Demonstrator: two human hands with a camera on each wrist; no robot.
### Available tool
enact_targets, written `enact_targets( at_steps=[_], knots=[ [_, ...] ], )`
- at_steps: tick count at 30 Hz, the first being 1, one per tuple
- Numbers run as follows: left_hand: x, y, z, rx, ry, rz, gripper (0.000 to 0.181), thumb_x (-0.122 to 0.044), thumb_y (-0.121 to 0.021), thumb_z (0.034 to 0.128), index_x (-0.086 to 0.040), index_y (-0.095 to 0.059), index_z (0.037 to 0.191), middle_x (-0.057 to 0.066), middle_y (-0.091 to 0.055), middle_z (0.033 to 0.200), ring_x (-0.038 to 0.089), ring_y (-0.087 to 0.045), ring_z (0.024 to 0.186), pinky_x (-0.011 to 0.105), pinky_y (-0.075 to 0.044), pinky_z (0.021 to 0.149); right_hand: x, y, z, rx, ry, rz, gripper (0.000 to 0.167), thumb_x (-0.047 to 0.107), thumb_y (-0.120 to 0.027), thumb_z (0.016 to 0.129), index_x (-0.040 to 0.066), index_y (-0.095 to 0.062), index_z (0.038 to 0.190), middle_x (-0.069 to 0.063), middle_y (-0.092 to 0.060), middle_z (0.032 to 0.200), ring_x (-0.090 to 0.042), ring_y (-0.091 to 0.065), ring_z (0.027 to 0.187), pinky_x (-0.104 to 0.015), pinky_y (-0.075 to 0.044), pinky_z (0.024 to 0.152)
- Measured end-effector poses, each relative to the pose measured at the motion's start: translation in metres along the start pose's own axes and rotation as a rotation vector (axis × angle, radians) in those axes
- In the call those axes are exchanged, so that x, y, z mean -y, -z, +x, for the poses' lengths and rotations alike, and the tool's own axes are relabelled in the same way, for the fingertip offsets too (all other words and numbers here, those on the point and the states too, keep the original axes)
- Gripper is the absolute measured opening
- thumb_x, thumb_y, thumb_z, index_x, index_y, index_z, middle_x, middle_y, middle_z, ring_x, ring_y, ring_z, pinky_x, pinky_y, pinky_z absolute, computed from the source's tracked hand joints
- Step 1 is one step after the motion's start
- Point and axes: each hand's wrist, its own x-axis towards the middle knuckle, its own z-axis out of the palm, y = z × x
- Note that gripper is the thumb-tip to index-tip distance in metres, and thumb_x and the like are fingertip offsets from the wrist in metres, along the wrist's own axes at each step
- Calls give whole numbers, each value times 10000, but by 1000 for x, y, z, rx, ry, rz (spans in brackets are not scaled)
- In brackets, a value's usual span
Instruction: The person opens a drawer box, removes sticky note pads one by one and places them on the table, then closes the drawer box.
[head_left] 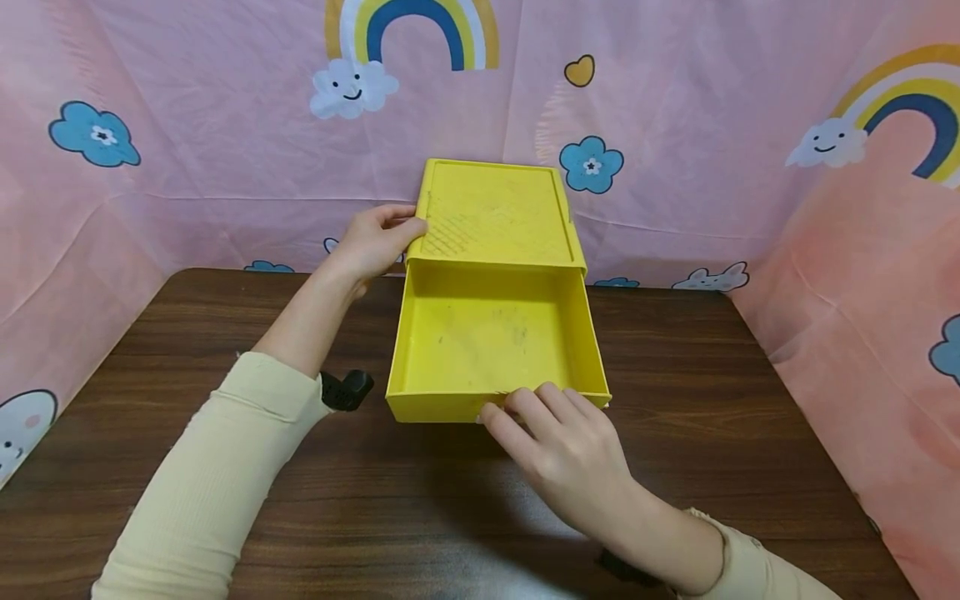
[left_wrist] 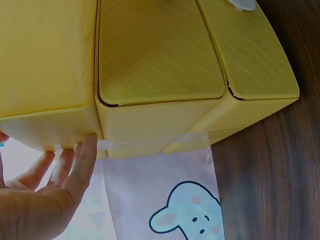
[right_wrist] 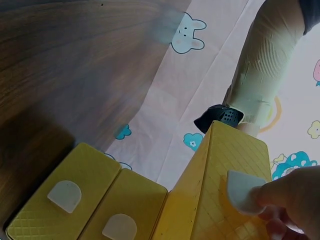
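A yellow drawer cabinet (head_left: pixel 495 208) stands on the table, its top drawer (head_left: pixel 487 342) pulled far out toward me. Nothing lies in that drawer, apart from dark marks on its floor. My left hand (head_left: pixel 378 242) rests at the cabinet's upper left edge. In the left wrist view, the fingers (left_wrist: pixel 86 160) lie fairly straight against the cabinet's side. My right hand (head_left: pixel 570 454) is at the drawer's front. The right wrist view shows it pinching the white handle (right_wrist: pixel 242 192) of this drawer; some of its fingertips are hidden.
Two lower drawer fronts (right_wrist: pixel 95 175) with white tab handles sit closed below the pulled-out one. Dark wood table (head_left: pixel 337 500) extends around the cabinet. A pink patterned cloth (head_left: pixel 247 167) hangs behind it and along both sides.
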Motion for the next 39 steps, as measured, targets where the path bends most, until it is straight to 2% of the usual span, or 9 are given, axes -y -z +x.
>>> enact_targets(
  at_steps=[5, 14, 19, 32, 39],
  knots=[
    [1, -1, 1, 0, -3, -28, 497, -324, -533, 906, -175, -447, 1372, 59, -509, 1239, 175, -543, 1003, 322, -513, 852, -3, -3, 2, -5, -22, 3, 248, 3, -465, 921, 117, -630, 775, 8, -528, 682, -129, -407, 521, -164, -315, 448],
    [1, -1, 2, -4, 4, -23, 492, -325, -536, 901, -186, -455, 1366, 49, -511, 1216, 165, -549, 975, 273, -538, 780, -11, -14, -2, 18, -69, 25, 207, 14, -505, 884, 133, -655, 807, 10, -549, 710, -137, -423, 524, -177, -305, 434],
    [2, -1, 2, -3, 2, -31, 489, -324, -537, 902, -182, -458, 1363, 53, -512, 1216, 164, -555, 968, 266, -548, 755, -15, -22, -7, 41, -98, 44, 134, 87, -555, 898, 134, -665, 839, 9, -557, 724, -142, -429, 526, -195, -313, 435],
    [3, 0, 1, 11, -9, -10, 504, -344, -533, 907, -179, -443, 1374, 57, -503, 1243, 172, -534, 1012, 307, -513, 847, -24, -36, -5, 42, -139, 49, 100, 123, -575, 898, 129, -668, 863, -10, -553, 723, -158, -418, 532, -211, -288, 425],
    [2, 0, 0, 13, -7, -11, 501, -340, -527, 912, -177, -437, 1377, 61, -498, 1245, 176, -534, 1009, 300, -524, 826, -29, -44, -3, 31, -168, 67, 71, 114, -598, 882, 128, -657, 845, -13, -548, 721, -158, -416, 538, -213, -285, 427]
  ],
)
